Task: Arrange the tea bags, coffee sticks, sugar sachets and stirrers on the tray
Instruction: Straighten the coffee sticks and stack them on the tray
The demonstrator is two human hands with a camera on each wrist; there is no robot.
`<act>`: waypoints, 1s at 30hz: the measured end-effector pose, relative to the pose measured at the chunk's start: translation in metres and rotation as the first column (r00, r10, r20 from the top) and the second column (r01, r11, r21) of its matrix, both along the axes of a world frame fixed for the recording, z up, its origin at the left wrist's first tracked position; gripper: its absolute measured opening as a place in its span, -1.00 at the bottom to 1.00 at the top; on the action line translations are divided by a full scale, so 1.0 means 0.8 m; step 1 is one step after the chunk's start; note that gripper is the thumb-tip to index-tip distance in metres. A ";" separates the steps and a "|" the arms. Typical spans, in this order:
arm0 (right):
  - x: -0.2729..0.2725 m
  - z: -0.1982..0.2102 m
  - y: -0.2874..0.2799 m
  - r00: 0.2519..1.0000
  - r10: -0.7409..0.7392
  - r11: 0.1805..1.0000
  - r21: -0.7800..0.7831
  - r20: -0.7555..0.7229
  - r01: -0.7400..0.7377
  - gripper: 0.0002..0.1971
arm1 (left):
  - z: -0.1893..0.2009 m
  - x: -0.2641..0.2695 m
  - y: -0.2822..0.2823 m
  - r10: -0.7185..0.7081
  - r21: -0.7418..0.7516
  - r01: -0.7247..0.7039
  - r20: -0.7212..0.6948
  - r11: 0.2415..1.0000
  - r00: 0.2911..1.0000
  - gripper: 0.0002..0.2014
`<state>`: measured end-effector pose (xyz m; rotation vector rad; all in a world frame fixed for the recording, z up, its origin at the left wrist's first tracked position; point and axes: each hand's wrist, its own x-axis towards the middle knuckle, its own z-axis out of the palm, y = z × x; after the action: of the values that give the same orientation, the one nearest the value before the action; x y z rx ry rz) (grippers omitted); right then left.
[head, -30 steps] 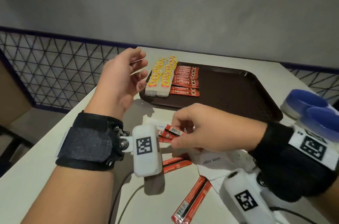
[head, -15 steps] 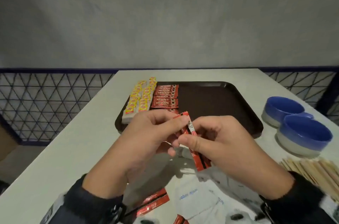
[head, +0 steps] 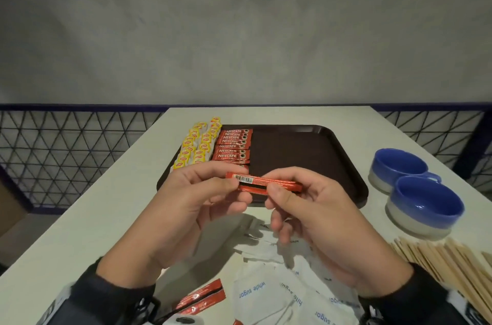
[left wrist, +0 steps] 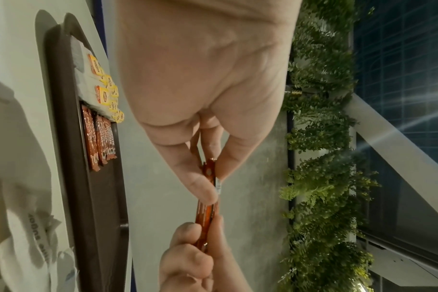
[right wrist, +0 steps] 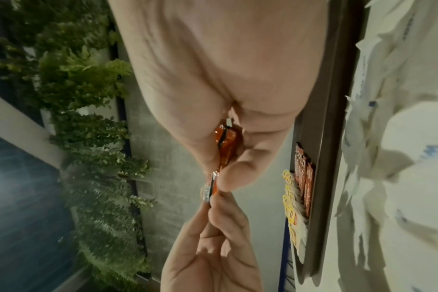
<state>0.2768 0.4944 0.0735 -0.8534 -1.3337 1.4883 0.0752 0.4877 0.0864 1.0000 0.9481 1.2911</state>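
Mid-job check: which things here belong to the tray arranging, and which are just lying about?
Job: tray, tea bags, coffee sticks, held sticks in left hand and right hand, sugar sachets, stirrers.
Lying about: two blue cups.

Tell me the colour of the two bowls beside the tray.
Both bowls are blue inside and around the rim, with a pale grey-white base band; the head view shows them best.

Two blue bowls [head: 410, 186] with pale bases sit touching each other on the right side of the white table [head: 111, 207], one nearer than the other. Behind the table rises a plain grey wall [head: 239, 26], with a dark wire-mesh railing [head: 66, 149] running along its foot on both sides. The wrist views catch a hanging wall of green foliage [left wrist: 320, 158] beside dark blue tiles [left wrist: 408, 59].
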 end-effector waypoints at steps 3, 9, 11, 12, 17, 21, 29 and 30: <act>0.004 -0.001 0.004 0.999 -0.006 1.000 0.014 -0.041 0.007 -0.81 | -0.001 -0.001 0.001 -0.038 0.034 0.038 0.022 0.999 0.999 -0.75; 0.003 -0.001 0.006 0.997 -0.061 0.998 0.019 -0.045 0.062 -0.73 | -0.002 0.008 -0.003 -0.048 -0.018 0.047 -0.042 0.999 0.998 -0.59; 0.003 0.001 0.006 0.995 -0.062 0.998 -0.010 -0.080 0.062 -0.77 | -0.002 0.009 -0.004 -0.045 -0.031 0.043 -0.063 0.999 0.997 -0.58; 0.003 0.001 0.005 0.994 -0.056 0.998 -0.020 -0.095 0.055 -0.79 | -0.003 0.009 -0.003 -0.036 -0.023 0.034 -0.072 0.999 0.997 -0.59; -0.001 -0.003 0.005 0.990 -0.138 0.984 0.109 -0.012 0.139 -0.82 | -0.005 0.008 -0.003 -0.023 0.012 0.024 -0.078 1.000 0.997 -0.60; 0.005 -0.003 0.005 0.974 -0.221 0.956 0.208 0.045 0.208 -0.78 | -0.007 0.012 -0.005 -0.056 0.037 0.060 -0.104 0.997 0.993 -0.61; 0.002 -0.006 0.007 0.971 -0.240 0.960 0.154 0.014 0.235 -0.75 | -0.012 0.012 0.001 0.044 0.055 -0.039 -0.092 0.998 0.995 -0.80; 0.002 -0.008 0.009 0.968 -0.250 0.958 0.148 0.010 0.246 -0.80 | -0.012 0.012 0.001 0.036 0.049 -0.032 -0.089 0.998 0.995 -0.80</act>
<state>0.2783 0.5013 0.0672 -0.9134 -1.2869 1.1736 0.0845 0.4882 0.0767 1.0910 1.0111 1.3115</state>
